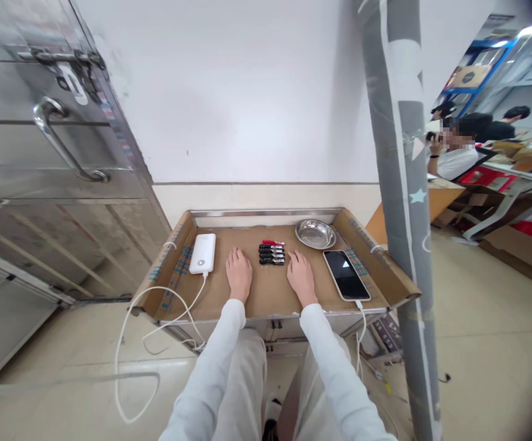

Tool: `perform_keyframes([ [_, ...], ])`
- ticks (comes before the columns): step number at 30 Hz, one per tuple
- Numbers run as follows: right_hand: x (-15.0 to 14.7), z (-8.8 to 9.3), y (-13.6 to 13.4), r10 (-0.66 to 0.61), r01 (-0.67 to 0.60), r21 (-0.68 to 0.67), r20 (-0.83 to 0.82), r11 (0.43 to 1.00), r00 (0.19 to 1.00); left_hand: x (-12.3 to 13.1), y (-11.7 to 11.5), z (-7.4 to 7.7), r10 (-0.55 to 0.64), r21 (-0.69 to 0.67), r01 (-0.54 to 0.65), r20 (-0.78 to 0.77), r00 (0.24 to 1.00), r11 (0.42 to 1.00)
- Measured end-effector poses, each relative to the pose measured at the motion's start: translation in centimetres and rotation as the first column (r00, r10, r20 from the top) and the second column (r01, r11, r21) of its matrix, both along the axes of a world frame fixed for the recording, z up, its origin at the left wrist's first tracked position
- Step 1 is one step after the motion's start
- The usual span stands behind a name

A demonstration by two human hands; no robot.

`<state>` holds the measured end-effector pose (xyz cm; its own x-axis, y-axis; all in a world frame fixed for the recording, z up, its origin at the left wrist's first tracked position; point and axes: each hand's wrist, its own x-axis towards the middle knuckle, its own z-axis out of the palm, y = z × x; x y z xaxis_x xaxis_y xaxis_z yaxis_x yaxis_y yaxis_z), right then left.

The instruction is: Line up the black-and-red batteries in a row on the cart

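Note:
My left hand [239, 274] lies flat on the cardboard-lined tabletop [266, 300], palm down, fingers slightly apart and holding nothing. On the other side, my right hand [301, 277] rests the same way, its fingertips close to a stack of markers. Between the hands, several black markers [271, 254] lie side by side in a column, with a red marker [273, 242] at the far end. To the left of my left hand is a white power bank [202, 253] with a cable plugged in. A phone [347, 275] lies right of my right hand, below a round metal dish [315, 234].
White cable [117, 361] loops off the table's left side. A grey wrapped pole [408, 184] stands at the right edge. Behind is a white wall [247, 92], with a metal door [27, 153] at left. People sit at benches far right.

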<state>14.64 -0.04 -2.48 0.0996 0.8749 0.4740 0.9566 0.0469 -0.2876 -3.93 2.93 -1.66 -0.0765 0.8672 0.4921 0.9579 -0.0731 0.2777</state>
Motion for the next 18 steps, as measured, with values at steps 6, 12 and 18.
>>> perform_keyframes([
  [6,-0.1,0.7,-0.4,-0.013,0.013,-0.007,0.023,1.000,1.000,0.0,-0.3,0.5,-0.005,-0.001,0.005,0.016,1.000,1.000],
  [12,-0.8,2.7,-1.3,0.076,-0.078,0.049,0.044,0.996,0.996,0.1,-2.0,1.7,-0.222,0.018,0.222,0.054,0.973,0.975],
  [18,-1.1,2.4,-1.3,0.247,-0.250,0.040,0.067,0.967,0.967,0.0,-2.4,1.1,-0.555,-0.025,0.558,0.084,0.828,0.829],
])
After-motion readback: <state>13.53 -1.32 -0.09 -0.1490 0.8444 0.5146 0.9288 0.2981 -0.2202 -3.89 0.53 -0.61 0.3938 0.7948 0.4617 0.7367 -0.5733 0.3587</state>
